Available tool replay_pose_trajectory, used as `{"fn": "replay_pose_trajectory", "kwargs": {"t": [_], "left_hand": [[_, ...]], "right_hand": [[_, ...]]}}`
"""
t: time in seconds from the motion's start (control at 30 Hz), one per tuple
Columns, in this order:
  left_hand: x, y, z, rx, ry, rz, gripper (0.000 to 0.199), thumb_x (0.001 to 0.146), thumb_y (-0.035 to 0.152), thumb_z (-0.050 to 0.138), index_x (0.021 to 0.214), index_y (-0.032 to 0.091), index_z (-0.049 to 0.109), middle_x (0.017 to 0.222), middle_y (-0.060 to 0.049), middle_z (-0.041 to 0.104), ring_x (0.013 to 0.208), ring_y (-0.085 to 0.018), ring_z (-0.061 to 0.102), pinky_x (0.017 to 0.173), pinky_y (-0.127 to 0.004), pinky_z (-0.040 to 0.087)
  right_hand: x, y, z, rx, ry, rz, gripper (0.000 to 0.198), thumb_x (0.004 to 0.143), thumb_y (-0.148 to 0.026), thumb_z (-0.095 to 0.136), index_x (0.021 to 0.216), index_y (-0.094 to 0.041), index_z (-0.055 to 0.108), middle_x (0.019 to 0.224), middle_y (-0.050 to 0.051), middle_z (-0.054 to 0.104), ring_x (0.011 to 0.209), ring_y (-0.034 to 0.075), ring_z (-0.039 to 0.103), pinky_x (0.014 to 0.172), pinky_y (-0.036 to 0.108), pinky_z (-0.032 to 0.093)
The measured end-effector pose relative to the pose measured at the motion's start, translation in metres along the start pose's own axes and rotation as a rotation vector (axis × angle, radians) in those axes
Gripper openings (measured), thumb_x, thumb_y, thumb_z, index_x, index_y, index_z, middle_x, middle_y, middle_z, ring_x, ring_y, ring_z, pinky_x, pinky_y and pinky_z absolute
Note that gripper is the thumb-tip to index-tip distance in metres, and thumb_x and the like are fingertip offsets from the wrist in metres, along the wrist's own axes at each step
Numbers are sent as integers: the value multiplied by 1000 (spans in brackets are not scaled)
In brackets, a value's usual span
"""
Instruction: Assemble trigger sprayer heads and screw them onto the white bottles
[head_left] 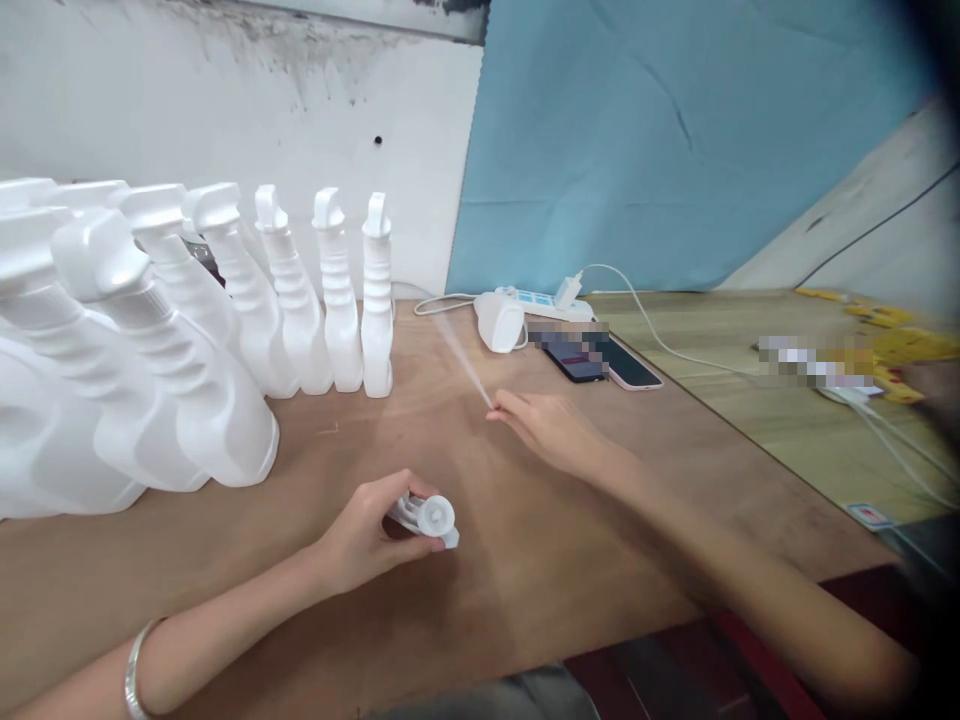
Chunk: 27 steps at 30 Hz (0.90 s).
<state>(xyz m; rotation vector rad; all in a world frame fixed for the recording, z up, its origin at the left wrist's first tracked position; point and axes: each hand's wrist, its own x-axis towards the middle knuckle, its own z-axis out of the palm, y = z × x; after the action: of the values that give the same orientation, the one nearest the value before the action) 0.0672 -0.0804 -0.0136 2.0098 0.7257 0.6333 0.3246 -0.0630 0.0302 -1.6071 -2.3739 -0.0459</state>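
Note:
My left hand [367, 535] is closed around a white spray trigger head [435, 516], whose round underside faces up toward me. To the right and farther off, my right hand [544, 428] pinches the lower end of a thin, translucent white tube [466, 362]. The tube slants up and to the left, its far end blurred. The trigger head and the tube are apart. On the left stand several white spray bottles [225, 420] in rows, with white trigger heads on top.
Behind my right hand sit a white block-shaped item [500, 322], a power strip [551, 303] with a plugged-in charger, and two phones [630, 362]. A white cable [660, 350] crosses to a lighter table [720, 410] on the right. A wall and blue cloth [600, 150] close off the back.

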Motion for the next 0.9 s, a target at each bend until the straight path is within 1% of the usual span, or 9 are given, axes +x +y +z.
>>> {"fn": "replay_pose_trajectory", "kwargs": {"t": [0.07, 0.13, 0.23, 0.3, 0.43, 0.53, 0.63, 0.73, 0.9], "left_hand": [[-1, 0, 1, 87, -19, 91, 25, 72, 32, 63, 88, 18, 51, 82, -2, 62, 68, -11, 55, 59, -21, 43], [-2, 0, 2, 189, -13, 244, 23, 74, 31, 61, 90, 18, 52, 83, -3, 63, 73, -13, 57, 66, -25, 44], [-3, 0, 4, 315, 1, 477, 22, 78, 25, 56, 98, 18, 52, 92, -6, 63, 81, -15, 58, 75, -29, 44], [-4, 1, 5, 373, -10, 553, 24, 79, 21, 54, 103, 18, 52, 100, -8, 61, 87, -15, 57, 78, -29, 43], [-8, 4, 6, 416, -40, 566, 26, 80, 20, 53, 106, 18, 52, 105, -9, 58, 94, -16, 54, 82, -28, 43], [-8, 4, 5, 406, -60, 523, 26, 81, 21, 51, 106, 19, 52, 105, -9, 57, 96, -16, 54, 83, -28, 43], [-7, 3, 4, 359, -91, 483, 28, 81, 22, 51, 108, 19, 50, 103, -8, 58, 93, -15, 54, 81, -27, 43], [-6, 2, 4, 306, -112, 455, 29, 81, 22, 51, 109, 18, 48, 100, -8, 60, 90, -15, 55, 78, -25, 44], [-6, 2, 3, 248, -136, 389, 30, 80, 23, 52, 110, 19, 48, 100, -7, 59, 88, -14, 55, 77, -25, 44]], "right_hand": [[-5, 7, -3, -314, -75, -71, 17, 88, -27, 40, 81, -16, 51, 76, 4, 59, 56, 11, 53, 46, 22, 18], [-5, 7, -4, -473, -117, -152, 11, 86, -17, 42, 84, -17, 53, 79, 4, 59, 60, 11, 53, 46, 23, 15], [8, -2, -2, -539, -142, -315, 16, 84, -10, 41, 90, -19, 54, 80, 4, 58, 67, 12, 52, 49, 24, 18], [21, -9, 3, -545, -154, -394, 17, 84, -10, 41, 93, -19, 53, 80, 5, 58, 69, 12, 51, 52, 24, 21], [46, -22, 16, -535, -190, -474, 19, 86, -12, 39, 95, -19, 54, 84, 7, 58, 73, 14, 50, 55, 25, 24], [59, -30, 26, -530, -219, -512, 20, 88, -14, 36, 97, -19, 53, 87, 7, 59, 76, 15, 51, 54, 25, 25], [65, -33, 32, -532, -268, -521, 20, 88, -13, 35, 95, -18, 54, 86, 6, 60, 76, 15, 52, 54, 25, 26], [68, -28, 34, -526, -284, -497, 17, 87, -13, 37, 91, -17, 54, 84, 7, 61, 75, 14, 53, 54, 24, 27], [67, -6, 33, -574, -279, -382, 15, 84, -10, 41, 90, -14, 54, 75, 9, 63, 72, 17, 57, 54, 24, 28]]}}
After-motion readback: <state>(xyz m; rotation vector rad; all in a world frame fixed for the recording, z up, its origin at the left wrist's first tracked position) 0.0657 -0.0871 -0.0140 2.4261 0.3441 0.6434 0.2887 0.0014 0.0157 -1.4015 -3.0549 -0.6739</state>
